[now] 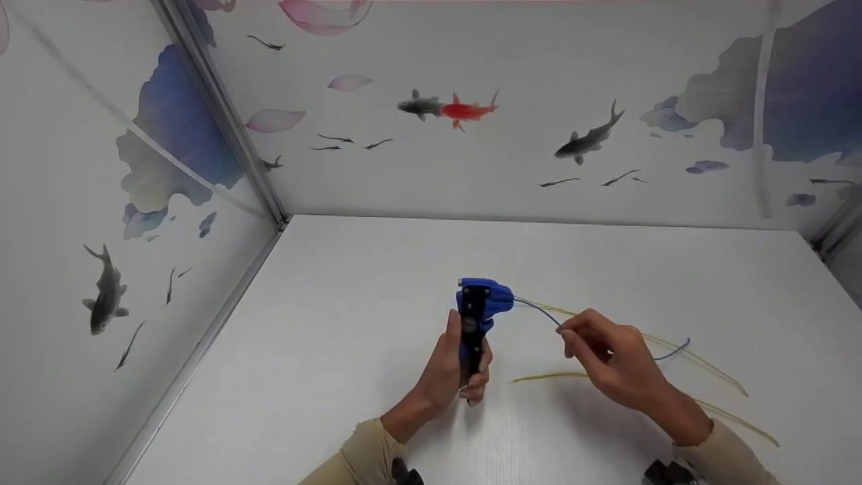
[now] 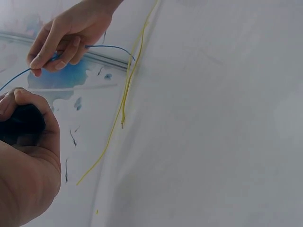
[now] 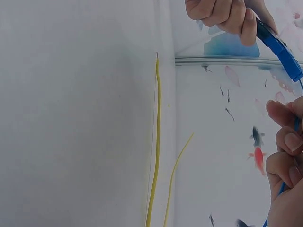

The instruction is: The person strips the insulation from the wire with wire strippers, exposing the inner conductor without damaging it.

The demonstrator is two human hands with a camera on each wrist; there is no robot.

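Note:
My left hand (image 1: 438,377) grips a blue and black wire stripper (image 1: 490,297) upright by its handles, with the head toward the right. A thin blue wire (image 1: 541,309) runs from the stripper's head to my right hand (image 1: 616,364), which pinches it between thumb and fingers. Whether the stripper's jaws bite the wire cannot be told. Past the right hand, the wire's free end (image 2: 112,46) curves outward in the left wrist view. The stripper's blue head (image 3: 286,59) shows at the upper right of the right wrist view.
Two yellow wires lie on the white table (image 1: 323,337): one farther back (image 1: 707,364), the other nearer (image 1: 549,376) and passing beneath the right hand. The nearer one has a bare metal tip (image 3: 157,55). A tiny yellow scrap (image 2: 97,212) lies apart. Printed panels (image 1: 512,54) wall the table.

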